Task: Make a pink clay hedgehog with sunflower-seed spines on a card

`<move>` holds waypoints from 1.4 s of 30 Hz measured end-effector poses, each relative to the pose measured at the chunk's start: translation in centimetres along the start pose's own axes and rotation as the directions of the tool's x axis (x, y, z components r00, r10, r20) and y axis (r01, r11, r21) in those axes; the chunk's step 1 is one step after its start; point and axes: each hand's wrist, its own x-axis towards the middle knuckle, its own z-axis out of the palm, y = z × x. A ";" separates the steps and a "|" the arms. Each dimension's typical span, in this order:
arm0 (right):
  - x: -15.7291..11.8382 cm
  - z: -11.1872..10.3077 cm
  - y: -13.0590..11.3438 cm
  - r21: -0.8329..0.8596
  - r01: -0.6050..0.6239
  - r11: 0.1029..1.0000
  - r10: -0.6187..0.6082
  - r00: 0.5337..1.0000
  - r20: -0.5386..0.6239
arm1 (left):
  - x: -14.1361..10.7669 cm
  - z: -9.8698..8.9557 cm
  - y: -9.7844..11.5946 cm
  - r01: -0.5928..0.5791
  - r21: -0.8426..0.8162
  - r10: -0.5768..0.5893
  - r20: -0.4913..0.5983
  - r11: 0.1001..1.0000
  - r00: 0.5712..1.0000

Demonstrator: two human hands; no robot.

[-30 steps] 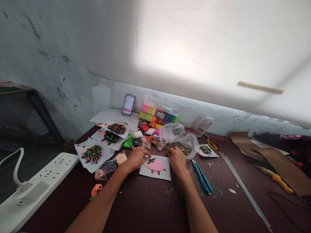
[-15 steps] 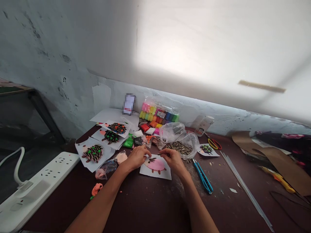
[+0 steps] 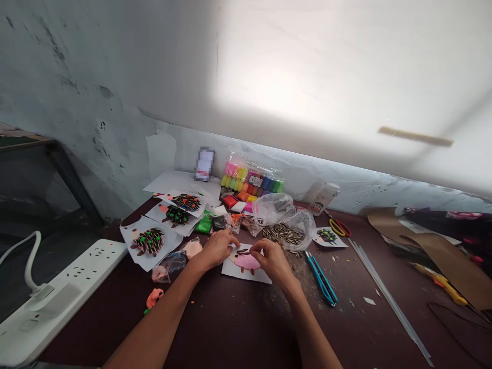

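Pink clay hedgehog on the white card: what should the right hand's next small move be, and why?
Probably press one more sunflower seed from the bag into the pink clay: only a few dark seeds sit on it, while the neighbouring clay hedgehog is densely covered. The right hand is right over the clay.

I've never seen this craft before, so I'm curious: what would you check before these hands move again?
Left hand at the edge of the paper card: ok.
Pink clay shape lying on the card, partly under the right hand: ok.
Anything pinched by the right hand: cannot tell, too small.
Striped seeds in a clear plastic bag beside the card: ok.
Blue-handled snips apart from both hands: ok.
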 end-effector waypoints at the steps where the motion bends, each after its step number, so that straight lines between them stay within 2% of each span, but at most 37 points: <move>1: -0.1 0.3 -0.3 -0.004 0.004 1.000 -0.004 1.000 0.000 | 0.0 0.0 0.0 -0.001 -0.001 0.001 -0.004 1.000 1.000; 10: -0.5 1.3 -0.9 -0.006 -0.059 0.998 0.059 0.997 -0.048 | 0.0 -0.1 0.1 -0.009 -0.014 0.009 -0.012 1.000 1.000; 26: -0.4 1.5 -1.0 -0.061 -0.085 0.995 0.084 0.996 -0.019 | 0.0 0.1 -0.1 -0.012 -0.019 0.011 -0.011 1.000 1.000; 35: -0.4 1.6 -1.3 -0.220 -0.072 0.973 0.074 0.997 -0.001 | 0.1 0.2 -0.2 -0.009 -0.015 0.009 -0.011 1.000 1.000; 42: -0.6 1.6 -1.7 -0.257 -0.057 0.965 0.060 0.998 0.004 | 0.0 0.1 -0.1 -0.011 -0.017 0.011 -0.003 1.000 1.000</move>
